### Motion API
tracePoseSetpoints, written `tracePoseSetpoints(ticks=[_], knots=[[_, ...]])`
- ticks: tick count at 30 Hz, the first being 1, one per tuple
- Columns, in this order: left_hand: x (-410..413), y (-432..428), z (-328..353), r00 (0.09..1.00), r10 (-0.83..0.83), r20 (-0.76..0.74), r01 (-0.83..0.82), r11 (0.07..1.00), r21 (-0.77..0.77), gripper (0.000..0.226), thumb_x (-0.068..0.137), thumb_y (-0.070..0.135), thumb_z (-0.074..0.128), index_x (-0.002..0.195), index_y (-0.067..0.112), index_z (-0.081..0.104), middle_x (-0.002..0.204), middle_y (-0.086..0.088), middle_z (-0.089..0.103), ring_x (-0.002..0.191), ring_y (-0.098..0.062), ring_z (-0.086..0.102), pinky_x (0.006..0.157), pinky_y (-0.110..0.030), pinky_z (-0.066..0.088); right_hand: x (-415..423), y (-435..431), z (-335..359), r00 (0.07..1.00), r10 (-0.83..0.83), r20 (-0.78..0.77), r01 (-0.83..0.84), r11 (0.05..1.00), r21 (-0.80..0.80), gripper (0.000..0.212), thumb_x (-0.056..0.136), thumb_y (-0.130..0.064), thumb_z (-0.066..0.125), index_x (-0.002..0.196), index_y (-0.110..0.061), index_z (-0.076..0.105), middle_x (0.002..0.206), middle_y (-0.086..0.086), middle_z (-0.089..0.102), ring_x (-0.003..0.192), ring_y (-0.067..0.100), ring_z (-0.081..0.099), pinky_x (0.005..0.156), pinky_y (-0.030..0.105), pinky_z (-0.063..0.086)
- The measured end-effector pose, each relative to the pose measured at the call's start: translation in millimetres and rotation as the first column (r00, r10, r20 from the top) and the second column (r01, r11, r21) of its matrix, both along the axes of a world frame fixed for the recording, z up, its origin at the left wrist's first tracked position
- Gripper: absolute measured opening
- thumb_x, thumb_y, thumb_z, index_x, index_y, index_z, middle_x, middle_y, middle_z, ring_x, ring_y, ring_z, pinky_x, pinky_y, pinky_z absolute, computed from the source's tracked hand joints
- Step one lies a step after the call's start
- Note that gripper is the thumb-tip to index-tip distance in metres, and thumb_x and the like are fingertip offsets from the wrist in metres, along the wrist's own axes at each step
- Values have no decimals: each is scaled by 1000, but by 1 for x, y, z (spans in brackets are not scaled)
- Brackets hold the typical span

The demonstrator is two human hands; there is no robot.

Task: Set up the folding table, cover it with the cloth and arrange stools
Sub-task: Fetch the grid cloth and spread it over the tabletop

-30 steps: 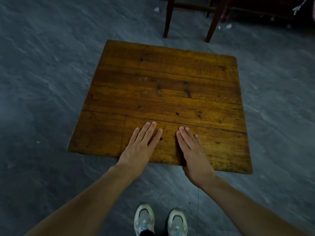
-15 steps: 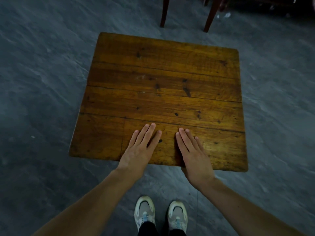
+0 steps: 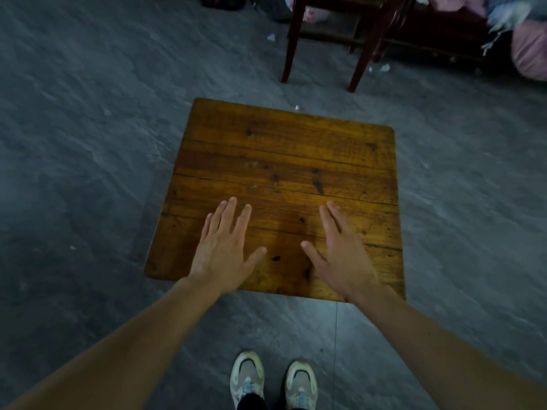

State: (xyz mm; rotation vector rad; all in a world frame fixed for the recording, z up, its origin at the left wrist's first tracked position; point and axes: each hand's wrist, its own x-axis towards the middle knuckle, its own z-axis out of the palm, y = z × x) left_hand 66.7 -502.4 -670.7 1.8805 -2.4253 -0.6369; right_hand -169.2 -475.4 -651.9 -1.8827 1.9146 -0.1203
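The folding table stands upright in front of me, its square top of worn amber planks facing up and bare. My left hand hovers over or rests on the near left part of the top, fingers spread, holding nothing. My right hand is over the near right part, also spread and empty. The two hands are a hand's width apart. The table's legs are hidden under the top. No cloth lies on the table, and I see no stool.
Grey stone floor surrounds the table. A dark red wooden chair or stand stands just beyond the far edge. Pink and pale bundles lie at the far right. Bits of white litter dot the floor. My shoes are below.
My hands have moved apart and further onto the table top, thumbs now splayed. The view has tilted up, showing more of the chair and bundles beyond.
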Motion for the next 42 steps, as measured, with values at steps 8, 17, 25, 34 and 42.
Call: tracePoseSetpoints(ticks=[8, 17, 25, 34, 42], knots=[[23, -18, 115, 992, 126, 31, -120, 981, -155, 83, 91, 65, 40, 155, 24, 6, 165, -7, -4, 151, -25, -4, 123, -45, 5, 24, -36, 111, 992, 76, 99, -60, 986, -153, 77, 99, -53, 45, 157, -14, 15, 166, 2, 6, 153, 16, 3, 124, 38, 15], [8, 26, 262, 945, 324, -50, -327, 921, -211, 101, 83, 66, 56, 156, 22, 2, 164, -7, 4, 151, -25, 1, 121, -46, 14, 45, -42, 256, 916, 380, 126, -332, 897, -292, 81, 96, -47, 53, 158, -12, 13, 165, 8, 14, 153, 21, 8, 123, 41, 17], [4, 117, 383, 813, 551, -187, -581, 781, -228, 93, 83, 61, 61, 154, 17, 20, 163, -11, 13, 149, -27, 9, 121, -45, 18, 46, 2, 368, 799, 567, 200, -486, 805, -339, 80, 96, -45, 57, 156, -9, 20, 163, 10, 21, 151, 21, 14, 123, 37, 17], [39, 271, 461, 534, 801, -271, -837, 457, -300, 79, 84, 45, 71, 147, 10, 38, 159, -15, 23, 147, -32, 20, 118, -48, 24, 102, 78, 451, 560, 796, 231, -691, 602, -401, 79, 94, -48, 59, 155, -13, 25, 162, 8, 26, 150, 21, 20, 122, 32, 14], [44, 442, 490, 364, 889, -278, -898, 257, -356, 74, 84, 35, 73, 146, 10, 42, 157, -15, 30, 144, -31, 28, 117, -41, 27, 169, 203, 495, 298, 921, 250, -784, 385, -486, 83, 92, -41, 66, 156, -12, 23, 161, 10, 26, 148, 23, 23, 118, 27, 15]])
